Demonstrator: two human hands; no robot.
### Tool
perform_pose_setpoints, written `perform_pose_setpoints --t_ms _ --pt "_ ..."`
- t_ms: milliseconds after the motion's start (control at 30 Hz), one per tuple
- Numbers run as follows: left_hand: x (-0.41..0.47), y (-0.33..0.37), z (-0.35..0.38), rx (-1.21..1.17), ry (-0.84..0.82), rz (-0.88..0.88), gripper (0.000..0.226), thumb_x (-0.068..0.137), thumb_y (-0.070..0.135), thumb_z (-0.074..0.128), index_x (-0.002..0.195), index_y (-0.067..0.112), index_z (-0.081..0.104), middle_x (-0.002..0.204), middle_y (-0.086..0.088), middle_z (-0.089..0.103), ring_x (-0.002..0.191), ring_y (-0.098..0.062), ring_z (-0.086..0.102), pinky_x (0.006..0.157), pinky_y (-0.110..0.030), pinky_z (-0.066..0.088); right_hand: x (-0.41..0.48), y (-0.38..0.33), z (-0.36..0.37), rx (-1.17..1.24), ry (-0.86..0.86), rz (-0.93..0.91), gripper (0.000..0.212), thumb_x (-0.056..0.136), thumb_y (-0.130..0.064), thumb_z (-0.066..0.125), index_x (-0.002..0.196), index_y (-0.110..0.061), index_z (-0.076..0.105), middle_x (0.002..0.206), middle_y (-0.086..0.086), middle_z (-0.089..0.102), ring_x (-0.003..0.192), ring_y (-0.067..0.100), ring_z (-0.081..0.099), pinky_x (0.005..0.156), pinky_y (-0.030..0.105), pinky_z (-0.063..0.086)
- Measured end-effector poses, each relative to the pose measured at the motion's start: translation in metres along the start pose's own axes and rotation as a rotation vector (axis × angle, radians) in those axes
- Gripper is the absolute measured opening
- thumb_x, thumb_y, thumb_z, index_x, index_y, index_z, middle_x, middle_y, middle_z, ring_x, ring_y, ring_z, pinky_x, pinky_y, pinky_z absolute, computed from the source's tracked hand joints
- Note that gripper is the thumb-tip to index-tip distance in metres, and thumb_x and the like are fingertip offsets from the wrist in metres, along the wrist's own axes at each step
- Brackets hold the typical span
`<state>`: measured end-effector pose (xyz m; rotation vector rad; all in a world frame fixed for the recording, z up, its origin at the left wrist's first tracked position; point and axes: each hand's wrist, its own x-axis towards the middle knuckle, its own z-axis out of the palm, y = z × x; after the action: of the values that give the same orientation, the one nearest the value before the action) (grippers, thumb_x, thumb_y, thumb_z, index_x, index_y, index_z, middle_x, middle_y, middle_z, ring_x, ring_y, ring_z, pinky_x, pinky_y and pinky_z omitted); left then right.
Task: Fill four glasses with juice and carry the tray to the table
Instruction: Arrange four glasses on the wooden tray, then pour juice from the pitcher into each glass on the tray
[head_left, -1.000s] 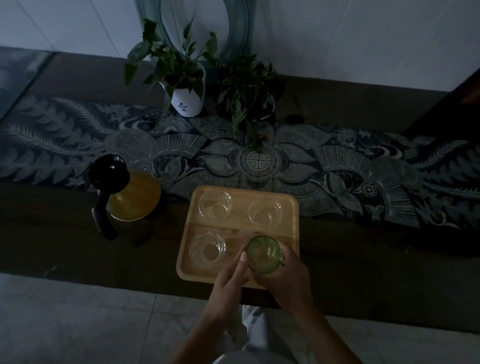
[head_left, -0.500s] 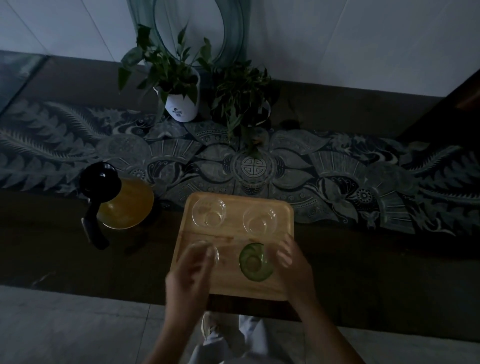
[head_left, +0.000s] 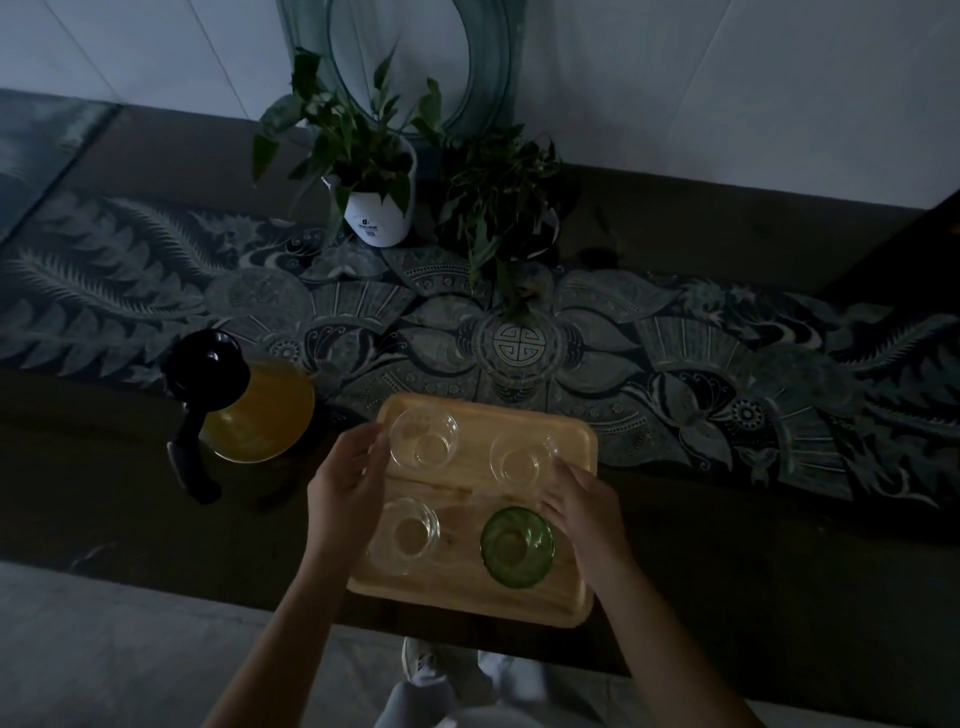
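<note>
Where the dark bench (head_left: 130, 519) met the patterned runner (head_left: 727, 374), a wooden tray (head_left: 467, 587) lay flat, its near edge close to the bench's front; four glasses stood on it in two rows, all upright and all empty; far left, a clear glass (head_left: 423, 440); far right, a clear glass (head_left: 519, 457); near left, a clear glass (head_left: 408, 530); near right, a green glass (head_left: 517, 546).

Left hand (head_left: 345, 480) was over the tray's left edge, fingers loosely curled, fingertips just beside the far-left glass; whether they touched it could not be told; nothing was gripped.

Right hand (head_left: 582, 512) was over the tray's right side, between the far-right glass and the green glass, fingers spread and bent, just beside both; contact could not be told; nothing was held.

Jug (head_left: 260, 415) of orange juice stood on the bench left of the tray, well apart from the left hand; black lid (head_left: 205, 364) on top, black handle (head_left: 189, 467) pointing toward the viewer.

Beyond the tray, against the wall: a plant in a white pot (head_left: 379, 221); beside it on the right, a second plant (head_left: 498, 192), its pot too dark to make out; behind both, a round glass object (head_left: 493, 67) leaned on the pale wall.

Below the bench: grey floor tiles (head_left: 104, 649); a shoe (head_left: 423, 662).
</note>
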<state>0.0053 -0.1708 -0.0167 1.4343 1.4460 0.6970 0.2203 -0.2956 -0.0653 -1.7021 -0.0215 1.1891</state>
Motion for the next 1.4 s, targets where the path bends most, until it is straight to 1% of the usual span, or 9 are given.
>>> perform_pose_setpoints --t_ms 233,300,433,667,767,900,1067,1200,1400 --pt "-0.003 -0.005 -0.001 -0.09 0.052 -0.01 0.019 0.097 0.035 0.058 0.112 0.028 0.068 0.098 0.006 0.073 0.09 -0.006 0.07 0.074 -0.029 0.056 -0.002 -0.007 -0.005 -0.134 0.039 0.014 0.049 0.096 -0.054 0.054 0.132 -0.021 0.061 0.103 -0.007 0.069 0.102 0.017 0.07 0.097 0.044 0.055" --pt "-0.011 -0.008 -0.008 -0.089 0.073 -0.011 0.02 0.098 0.035 0.056 0.113 0.028 0.067 0.1 0.004 0.072 0.091 -0.008 0.07 0.074 -0.031 0.057 -0.017 -0.003 -0.011 -0.321 0.096 -0.081 0.057 0.092 -0.066 0.046 0.129 -0.026 0.063 0.109 -0.008 0.07 0.102 0.013 0.067 0.095 0.043 0.054" --pt "-0.027 -0.022 -0.041 -0.041 0.23 -0.038 0.015 0.096 0.029 0.06 0.109 0.03 0.066 0.099 0.006 0.071 0.087 -0.006 0.07 0.072 -0.029 0.057 -0.057 -0.014 -0.015 -0.485 0.217 -0.432 0.043 0.093 -0.05 0.055 0.13 -0.029 0.06 0.12 -0.012 0.066 0.11 0.003 0.062 0.086 0.026 0.051" --pt "-0.014 -0.041 -0.133 -0.112 0.567 -0.062 0.022 0.097 0.02 0.061 0.118 0.026 0.063 0.095 0.007 0.068 0.074 0.001 0.066 0.053 -0.016 0.051 -0.083 -0.064 0.125 -0.522 -0.249 -0.741 0.024 0.097 -0.035 0.061 0.119 -0.027 0.067 0.107 -0.019 0.07 0.099 -0.007 0.066 0.08 0.014 0.054" --pt "0.009 -0.053 -0.165 -0.151 0.433 -0.112 0.029 0.099 0.024 0.057 0.128 0.027 0.06 0.104 0.007 0.067 0.08 0.001 0.065 0.063 -0.022 0.053 -0.093 -0.046 0.212 -0.51 -0.47 -0.488 0.032 0.097 -0.044 0.06 0.122 -0.026 0.066 0.11 -0.016 0.07 0.1 -0.008 0.064 0.083 0.015 0.05" --pt "0.025 -0.073 -0.187 -0.217 0.141 -0.167 0.034 0.101 0.025 0.054 0.135 0.025 0.057 0.122 0.006 0.068 0.112 -0.012 0.066 0.094 -0.038 0.054 -0.091 -0.001 0.308 -0.58 -0.489 -0.301 0.05 0.096 -0.063 0.046 0.12 -0.025 0.067 0.101 -0.015 0.068 0.098 0.003 0.063 0.082 0.025 0.048" --pt "0.024 -0.083 -0.214 -0.292 -0.186 -0.123 0.034 0.102 0.012 0.052 0.134 0.024 0.057 0.116 0.002 0.073 0.108 -0.016 0.07 0.088 -0.04 0.057 -0.086 0.038 0.372 -0.385 -0.224 -0.277 0.057 0.092 -0.07 0.043 0.09 -0.02 0.07 0.085 -0.003 0.071 0.084 0.013 0.068 0.079 0.039 0.053" --pt "0.031 -0.102 -0.244 -0.205 -0.146 -0.094 0.024 0.098 0.013 0.059 0.117 0.027 0.066 0.102 0.006 0.076 0.096 -0.013 0.072 0.08 -0.035 0.06 -0.083 0.042 0.399 -0.135 -0.122 -0.203 0.055 0.098 -0.063 0.042 0.098 -0.014 0.069 0.088 0.0 0.07 0.083 0.015 0.065 0.08 0.035 0.05" --pt "0.047 -0.117 -0.278 -0.162 -0.129 -0.083 0.021 0.095 0.015 0.064 0.113 0.024 0.069 0.096 0.002 0.076 0.086 -0.018 0.073 0.069 -0.028 0.06 -0.07 0.044 0.401 -0.137 0.091 -0.267 0.053 0.094 -0.068 0.042 0.087 -0.022 0.066 0.079 -0.002 0.064 0.077 0.017 0.061 0.073 0.037 0.05"
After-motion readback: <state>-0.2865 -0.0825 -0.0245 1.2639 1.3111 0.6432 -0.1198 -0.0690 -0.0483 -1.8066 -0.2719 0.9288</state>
